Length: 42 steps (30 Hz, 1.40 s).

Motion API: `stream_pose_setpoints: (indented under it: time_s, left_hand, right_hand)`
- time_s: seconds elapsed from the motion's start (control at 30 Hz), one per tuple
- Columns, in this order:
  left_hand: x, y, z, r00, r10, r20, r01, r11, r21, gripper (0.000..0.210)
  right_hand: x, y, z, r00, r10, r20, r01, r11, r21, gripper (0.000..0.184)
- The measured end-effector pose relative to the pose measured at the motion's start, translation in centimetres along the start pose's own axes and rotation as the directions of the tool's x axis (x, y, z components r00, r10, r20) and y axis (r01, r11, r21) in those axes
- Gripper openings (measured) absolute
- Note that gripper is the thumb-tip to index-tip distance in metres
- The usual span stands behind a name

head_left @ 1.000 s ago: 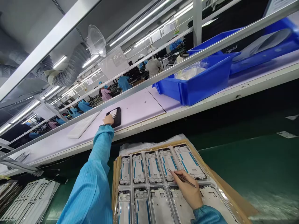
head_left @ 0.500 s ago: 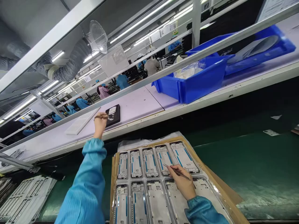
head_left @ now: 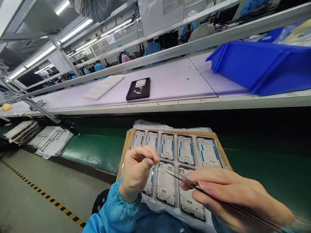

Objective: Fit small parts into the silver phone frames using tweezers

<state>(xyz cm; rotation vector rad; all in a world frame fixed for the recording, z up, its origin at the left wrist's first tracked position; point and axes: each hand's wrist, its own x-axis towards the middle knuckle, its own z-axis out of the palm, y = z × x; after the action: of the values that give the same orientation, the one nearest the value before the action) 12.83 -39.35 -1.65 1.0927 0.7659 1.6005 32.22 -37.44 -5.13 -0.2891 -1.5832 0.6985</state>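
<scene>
My right hand grips a pair of metal tweezers, their tips pointing left. Thumb and forefinger of my left hand are pinched together near those tips; whatever they hold is too small to make out. Both hands hover over a clear tray that holds two rows of phone frames. In the far row, a phone frame carries blue strips along its sides. A near-row phone frame between my hands shows no blue strips. My hands hide part of the tray.
On the raised shelf lie a black dish with small white pieces and a white slab. A blue bin stands at right. Stacked sheets lie on the green bench. Co-workers sit beyond the rail.
My left hand has come back from beside the black dish to above the tray. My right hand, still holding the tweezers, has risen closer to the camera. The view has swung left and levelled.
</scene>
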Motion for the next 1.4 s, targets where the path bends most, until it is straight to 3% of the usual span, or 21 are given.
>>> stream_pose_setpoints:
  time_s: [0.1,0.43,0.67,0.8,1.03,1.2,1.4]
  left_hand:
    - [-0.7,-0.6,0.0,1.0,-0.027,-0.004,0.027,0.999,-0.028,0.015]
    - [-1.2,-1.6,0.4,0.99,-0.137,0.019,0.137,0.99,-0.031,0.021]
    - [-1.4,-1.6,0.6,0.989,-0.15,0.014,0.15,0.989,0.022,0.027]
    - [-1.7,-1.5,0.5,0.976,-0.219,0.021,0.219,0.976,0.022,0.025]
    - [-1.6,-2.0,0.6,0.989,-0.149,-0.023,0.151,0.976,0.16,0.016]
    - [-1.5,-2.2,0.9,0.993,-0.12,0.002,0.116,0.965,0.235,0.015]
    - [-1.8,-2.4,0.9,0.992,-0.126,-0.001,0.123,0.973,0.196,0.01]
  right_hand:
    - [0.4,-0.5,0.5,1.0,-0.021,0.024,0.022,0.998,-0.063,0.045]
    - [-0.6,-1.0,1.3,0.996,0.053,-0.067,-0.058,0.995,-0.084,0.033]
    - [-1.6,-0.3,1.8,0.981,0.074,-0.178,-0.077,0.997,-0.009,0.026]
    - [-1.4,0.0,1.5,0.986,0.103,-0.131,-0.09,0.99,0.104,0.028]
    - [-2.1,0.8,1.2,0.965,0.156,-0.209,-0.114,0.973,0.2,0.03]
    - [-2.3,0.8,0.6,0.971,0.165,-0.175,-0.133,0.974,0.181,0.029]
    - [-2.5,1.4,0.5,0.976,0.148,-0.16,-0.113,0.972,0.208,0.03]
